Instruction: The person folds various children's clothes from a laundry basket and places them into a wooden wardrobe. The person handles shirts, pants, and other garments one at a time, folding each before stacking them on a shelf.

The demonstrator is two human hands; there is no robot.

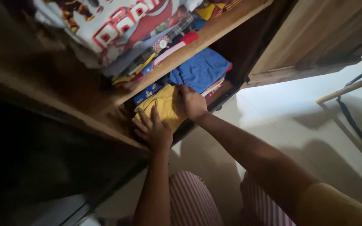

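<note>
I see a wooden wardrobe with its door swung open on the right, an upper shelf crammed with a stack of folded clothes, and a blue garment lying far right on the lower shelf. A folded yellow garment sits at the near edge of that lower shelf. My left hand rests flat on its near left corner, fingers spread; my right hand presses its right side, fingers curled over the cloth.
</note>
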